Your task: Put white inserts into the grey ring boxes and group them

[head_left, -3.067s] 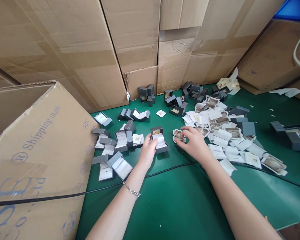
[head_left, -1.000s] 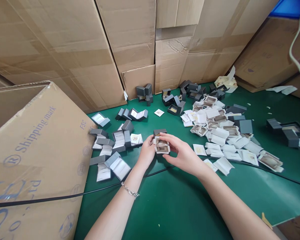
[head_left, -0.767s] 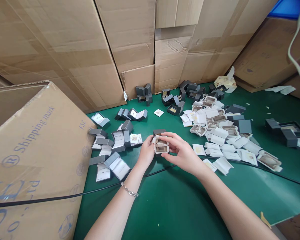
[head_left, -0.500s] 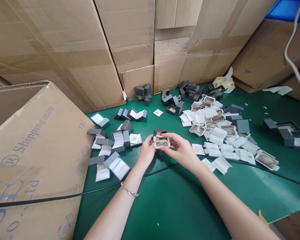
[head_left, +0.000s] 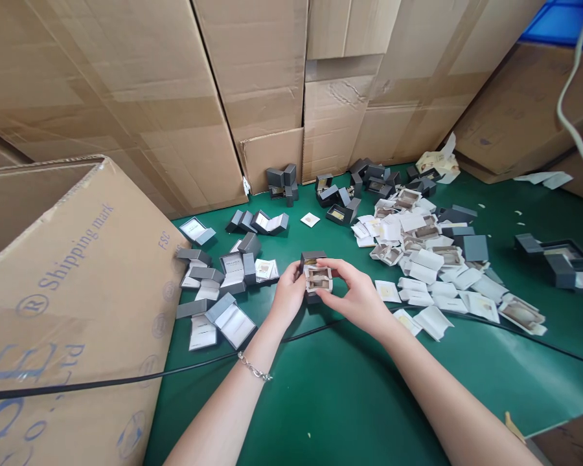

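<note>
My left hand (head_left: pixel 290 291) is closed around the left side of a dark grey jewellery box (head_left: pixel 313 257), whose lid stands raised. A small box insert (head_left: pixel 319 279), white outside and brown inside with slots, sits at the front of that box. My right hand (head_left: pixel 354 291) pinches the insert at its right side, thumb below and fingers above. To the left lie several open grey boxes (head_left: pixel 233 320) with white linings. On the right is a heap of loose white inserts and folded papers (head_left: pixel 425 259).
A large carton (head_left: pixel 78 291) stands at the left, and taller cartons (head_left: pixel 252 77) wall off the back. A black cable (head_left: pixel 199 367) crosses the green table (head_left: pixel 330 395). More dark boxes (head_left: pixel 374 175) lie at the back. A small white card (head_left: pixel 310 220) lies beyond my hands.
The insert has tilted slightly in my fingers and shows more of its brown inside. The whole view has shifted a little; both hands keep their grip.
</note>
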The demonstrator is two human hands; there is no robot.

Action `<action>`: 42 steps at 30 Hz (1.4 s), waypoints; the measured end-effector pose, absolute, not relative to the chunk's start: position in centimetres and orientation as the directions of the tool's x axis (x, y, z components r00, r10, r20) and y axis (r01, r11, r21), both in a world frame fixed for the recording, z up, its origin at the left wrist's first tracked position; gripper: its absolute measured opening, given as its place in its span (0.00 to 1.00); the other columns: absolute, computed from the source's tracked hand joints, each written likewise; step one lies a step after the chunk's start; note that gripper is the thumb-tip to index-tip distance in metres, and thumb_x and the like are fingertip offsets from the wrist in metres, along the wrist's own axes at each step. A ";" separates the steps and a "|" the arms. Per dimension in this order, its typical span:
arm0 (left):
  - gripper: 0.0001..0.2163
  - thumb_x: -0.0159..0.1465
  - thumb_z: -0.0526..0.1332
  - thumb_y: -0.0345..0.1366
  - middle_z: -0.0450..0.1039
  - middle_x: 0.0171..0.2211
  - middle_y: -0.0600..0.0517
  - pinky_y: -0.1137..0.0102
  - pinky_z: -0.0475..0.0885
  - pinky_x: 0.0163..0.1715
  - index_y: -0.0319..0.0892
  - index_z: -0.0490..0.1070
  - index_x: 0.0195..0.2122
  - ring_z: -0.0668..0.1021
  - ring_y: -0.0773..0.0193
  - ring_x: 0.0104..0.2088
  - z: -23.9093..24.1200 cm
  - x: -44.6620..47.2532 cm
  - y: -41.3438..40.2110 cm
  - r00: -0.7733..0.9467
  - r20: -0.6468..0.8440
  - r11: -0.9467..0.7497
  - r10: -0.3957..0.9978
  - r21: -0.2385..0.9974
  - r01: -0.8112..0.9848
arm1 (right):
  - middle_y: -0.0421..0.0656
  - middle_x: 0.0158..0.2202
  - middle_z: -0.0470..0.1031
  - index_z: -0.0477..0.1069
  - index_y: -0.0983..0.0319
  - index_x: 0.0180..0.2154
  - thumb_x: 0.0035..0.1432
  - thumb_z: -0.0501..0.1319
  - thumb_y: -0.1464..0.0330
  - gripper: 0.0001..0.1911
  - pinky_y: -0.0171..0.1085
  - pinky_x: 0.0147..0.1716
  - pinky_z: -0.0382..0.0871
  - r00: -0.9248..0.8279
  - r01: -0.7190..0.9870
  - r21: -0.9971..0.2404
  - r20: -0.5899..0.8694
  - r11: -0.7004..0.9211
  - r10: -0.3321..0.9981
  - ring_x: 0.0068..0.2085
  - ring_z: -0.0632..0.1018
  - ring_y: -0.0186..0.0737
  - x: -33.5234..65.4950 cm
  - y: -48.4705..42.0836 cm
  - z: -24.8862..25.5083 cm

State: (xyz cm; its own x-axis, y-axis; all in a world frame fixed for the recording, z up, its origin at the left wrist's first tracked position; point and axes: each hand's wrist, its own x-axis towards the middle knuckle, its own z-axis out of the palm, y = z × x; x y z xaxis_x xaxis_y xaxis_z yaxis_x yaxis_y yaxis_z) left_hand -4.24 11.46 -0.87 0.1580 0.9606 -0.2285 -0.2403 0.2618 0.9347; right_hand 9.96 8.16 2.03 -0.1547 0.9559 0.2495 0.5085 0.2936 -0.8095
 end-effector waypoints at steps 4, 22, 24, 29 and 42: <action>0.11 0.56 0.57 0.31 0.74 0.39 0.50 0.71 0.68 0.40 0.41 0.70 0.40 0.75 0.62 0.40 -1.4 -4.3 11.5 0.150 -0.164 0.188 0.975 0.968 -0.165 | 0.41 0.50 0.71 0.64 0.53 0.50 0.50 0.63 0.66 0.24 0.40 0.45 0.71 -0.130 0.456 -0.869 0.149 0.193 0.980 0.43 0.74 0.38 9.9 8.0 2.4; 0.10 0.53 0.56 0.30 0.73 0.31 0.54 0.73 0.65 0.31 0.41 0.70 0.36 0.73 0.64 0.33 -0.5 -4.4 10.8 0.219 -0.147 0.133 0.965 0.988 0.077 | 0.41 0.53 0.63 0.60 0.48 0.56 0.54 0.59 0.71 0.29 0.39 0.48 0.67 -0.389 0.446 -0.819 0.186 0.361 0.902 0.56 0.65 0.41 10.0 7.8 2.7; 0.11 0.53 0.55 0.28 0.73 0.33 0.54 0.73 0.65 0.32 0.41 0.70 0.37 0.74 0.64 0.34 -0.2 -4.4 10.7 0.225 -0.151 0.137 0.963 0.988 0.078 | 0.41 0.54 0.62 0.58 0.48 0.58 0.54 0.57 0.72 0.30 0.37 0.46 0.69 -0.404 0.442 -0.820 0.182 0.365 0.896 0.56 0.64 0.41 10.2 7.9 2.8; 0.14 0.50 0.55 0.26 0.74 0.34 0.52 0.73 0.66 0.33 0.40 0.71 0.38 0.74 0.63 0.35 0.2 -4.3 10.8 0.237 -0.166 0.154 0.957 0.986 0.067 | 0.41 0.54 0.63 0.59 0.49 0.58 0.55 0.58 0.69 0.29 0.38 0.46 0.69 -0.356 0.480 -0.801 0.195 0.358 0.914 0.54 0.67 0.41 10.5 7.9 2.9; 0.13 0.56 0.59 0.40 0.73 0.43 0.49 0.67 0.67 0.42 0.43 0.71 0.42 0.74 0.58 0.43 -1.0 -4.9 11.4 0.308 -0.121 0.105 0.944 0.992 0.069 | 0.43 0.49 0.69 0.64 0.56 0.50 0.53 0.56 0.74 0.21 0.41 0.49 0.67 -0.317 0.552 -0.692 0.341 0.465 0.885 0.51 0.70 0.41 9.8 8.1 2.0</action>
State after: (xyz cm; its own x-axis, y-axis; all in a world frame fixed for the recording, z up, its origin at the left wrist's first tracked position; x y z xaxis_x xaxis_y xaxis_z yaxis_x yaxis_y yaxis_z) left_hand -4.94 11.38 -0.98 0.3076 0.9438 -0.1210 0.0687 0.1048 0.9921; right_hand 9.78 8.12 2.03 -0.3171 0.8849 0.3412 0.5525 0.4648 -0.6919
